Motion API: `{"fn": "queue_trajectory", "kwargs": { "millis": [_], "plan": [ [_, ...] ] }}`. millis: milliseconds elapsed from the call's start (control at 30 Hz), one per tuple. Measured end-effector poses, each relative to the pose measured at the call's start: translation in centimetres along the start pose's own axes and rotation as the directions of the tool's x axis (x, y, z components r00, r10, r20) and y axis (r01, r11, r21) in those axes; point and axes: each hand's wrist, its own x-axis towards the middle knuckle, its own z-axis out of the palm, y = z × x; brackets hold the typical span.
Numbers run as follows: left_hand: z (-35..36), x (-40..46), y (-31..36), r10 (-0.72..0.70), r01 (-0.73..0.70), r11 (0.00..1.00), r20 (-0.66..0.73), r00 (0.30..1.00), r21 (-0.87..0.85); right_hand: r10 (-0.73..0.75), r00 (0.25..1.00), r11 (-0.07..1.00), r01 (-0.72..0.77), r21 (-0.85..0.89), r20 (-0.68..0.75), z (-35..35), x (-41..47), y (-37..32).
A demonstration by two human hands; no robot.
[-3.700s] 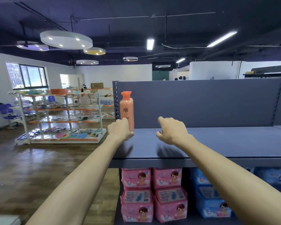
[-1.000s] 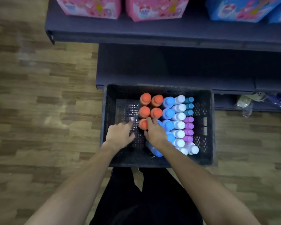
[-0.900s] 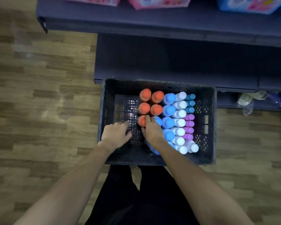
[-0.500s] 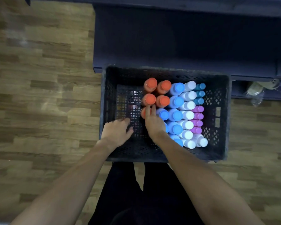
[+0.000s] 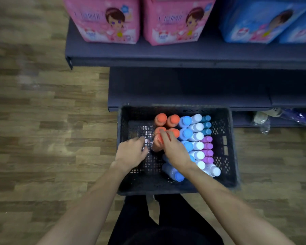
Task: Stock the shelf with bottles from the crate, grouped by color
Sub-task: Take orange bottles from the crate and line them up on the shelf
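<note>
Head view, looking straight down: both hands reach into a black crate (image 5: 226, 156) standing on the wood floor (image 5: 42, 121) against the base of a dark shelf (image 5: 166, 55). The right hand (image 5: 173, 149) has its fingers curled around an orange bottle (image 5: 157, 140), gripping it near the cap. The left hand (image 5: 131, 152) sits just left of that bottle, over the bare mesh bottom of the crate, fingers loosely bent; blur there keeps me from telling whether it touches the bottle or holds anything. Just beyond the right hand's fingertips stand more orange bottles (image 5: 166, 120). To the right of the right hand run rows of blue-capped bottles (image 5: 185, 122), white bottles (image 5: 196, 127), teal bottles (image 5: 206, 125) and purple bottles (image 5: 208, 149), all upright and packed close. Under the right wrist one blue-capped bottle (image 5: 171, 172) lies on its side. On the shelf beyond both hands stand pink packs (image 5: 104, 20) and blue packs (image 5: 261, 20).
</note>
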Motion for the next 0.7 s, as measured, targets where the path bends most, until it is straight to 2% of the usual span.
{"fn": "queue_trajectory", "kwargs": {
  "millis": [233,333,500,700],
  "plan": [
    [-6.4,1.4,1.7,0.139,-0.132,0.974,-0.029,0.99,0.185,-0.07,0.985,0.989,0.089,0.116,-0.158,-8.5,-2.1,-0.3],
    [-9.7,1.9,2.8,0.17,-0.152,0.963,-0.062,0.984,0.223,-0.116,0.954,0.973,0.165,0.162,-0.276,-12.5,-3.2,-0.7],
    [-15.1,2.8,4.5,0.231,-0.192,0.955,-0.164,0.959,0.227,-0.162,0.884,0.973,0.218,0.08,-0.438,-19.4,-3.8,-1.4],
    [-22.1,3.3,6.8,0.307,-0.22,0.939,-0.357,0.882,0.265,-0.248,0.779,0.961,0.275,-0.042,-0.576,-27.5,-4.7,-2.6]
  ]
}}
